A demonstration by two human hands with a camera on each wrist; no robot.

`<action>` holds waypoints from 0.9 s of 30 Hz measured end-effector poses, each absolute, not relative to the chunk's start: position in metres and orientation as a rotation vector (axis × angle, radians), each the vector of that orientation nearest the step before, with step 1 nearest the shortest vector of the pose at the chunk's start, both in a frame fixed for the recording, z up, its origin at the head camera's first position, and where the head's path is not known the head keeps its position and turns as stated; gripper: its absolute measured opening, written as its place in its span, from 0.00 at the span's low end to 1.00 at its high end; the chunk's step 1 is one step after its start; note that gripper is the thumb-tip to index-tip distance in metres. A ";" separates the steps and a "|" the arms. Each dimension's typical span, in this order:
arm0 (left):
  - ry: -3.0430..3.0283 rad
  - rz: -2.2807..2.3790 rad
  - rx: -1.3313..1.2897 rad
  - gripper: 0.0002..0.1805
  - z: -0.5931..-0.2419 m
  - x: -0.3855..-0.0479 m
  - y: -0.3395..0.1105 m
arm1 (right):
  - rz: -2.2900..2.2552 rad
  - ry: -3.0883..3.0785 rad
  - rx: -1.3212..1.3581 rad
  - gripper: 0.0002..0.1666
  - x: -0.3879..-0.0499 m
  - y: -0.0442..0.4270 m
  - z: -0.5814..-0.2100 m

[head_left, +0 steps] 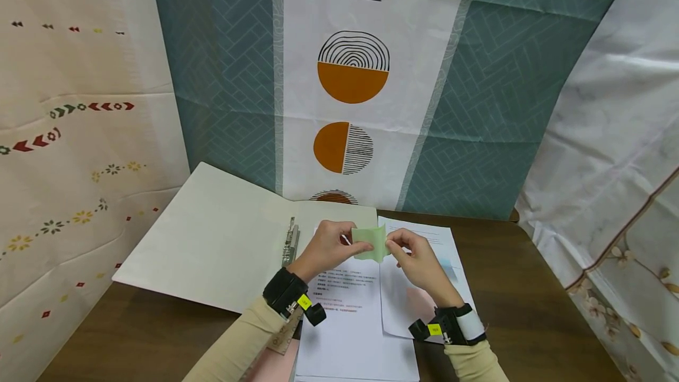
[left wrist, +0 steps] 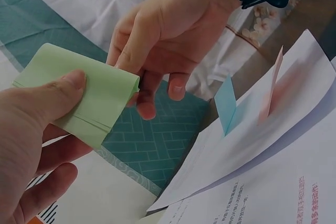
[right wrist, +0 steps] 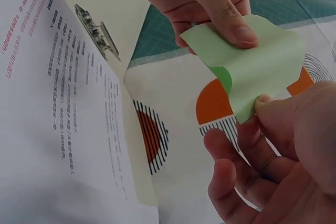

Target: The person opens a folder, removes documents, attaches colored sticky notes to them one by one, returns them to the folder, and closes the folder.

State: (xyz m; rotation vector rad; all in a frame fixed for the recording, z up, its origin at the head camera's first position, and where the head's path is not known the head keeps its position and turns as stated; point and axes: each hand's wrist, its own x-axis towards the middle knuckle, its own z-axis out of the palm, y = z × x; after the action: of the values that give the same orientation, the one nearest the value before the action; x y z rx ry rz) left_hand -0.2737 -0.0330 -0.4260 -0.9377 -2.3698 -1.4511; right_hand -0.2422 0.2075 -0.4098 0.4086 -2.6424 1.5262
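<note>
Above the papers, my left hand (head_left: 330,247) holds a pad of light green sticky notes (head_left: 366,241), thumb on one face and fingers behind. The right hand (head_left: 421,261) pinches the pad's right edge between thumb and fingertips. In the right wrist view the green sheet (right wrist: 268,51) bends and one edge curls. Under the right hand lies a printed sheet (head_left: 395,317); a blue sticky note (left wrist: 226,106) and a pink sticky note (left wrist: 272,85) stand up from it. Below the left hand is a stack of printed paper (head_left: 355,343).
An open white binder (head_left: 223,234) with a metal clip (head_left: 290,243) lies behind and left of the papers on the brown table (head_left: 520,311). Something pink (head_left: 273,364) lies by the left forearm. Patterned cloth (head_left: 445,134) hangs behind the table.
</note>
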 end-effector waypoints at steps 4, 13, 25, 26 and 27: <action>-2.358 -1.476 -0.941 0.10 -0.426 -0.274 -0.032 | 1.508 -2.637 0.326 0.08 -0.244 0.207 -0.411; -2.347 -1.441 -0.937 0.07 -0.431 -0.279 -0.034 | 1.506 -2.555 0.243 0.08 -0.246 0.210 -0.410; -2.485 -1.647 -1.023 0.11 -0.429 -0.277 -0.034 | 1.598 -2.511 0.306 0.09 -0.244 0.204 -0.412; -2.487 -1.655 -1.020 0.11 -0.429 -0.276 -0.033 | 1.593 -2.514 0.315 0.08 -0.243 0.203 -0.412; -2.488 -1.655 -1.013 0.11 -0.429 -0.276 -0.033 | 1.587 -2.517 0.318 0.08 -0.242 0.202 -0.412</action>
State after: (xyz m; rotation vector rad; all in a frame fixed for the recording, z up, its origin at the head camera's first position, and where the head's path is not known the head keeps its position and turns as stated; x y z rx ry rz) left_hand -0.2758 -0.0327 -0.4288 -1.0133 -2.4878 -1.6550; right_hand -0.2423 0.2019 -0.4123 0.3179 -2.5167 1.5872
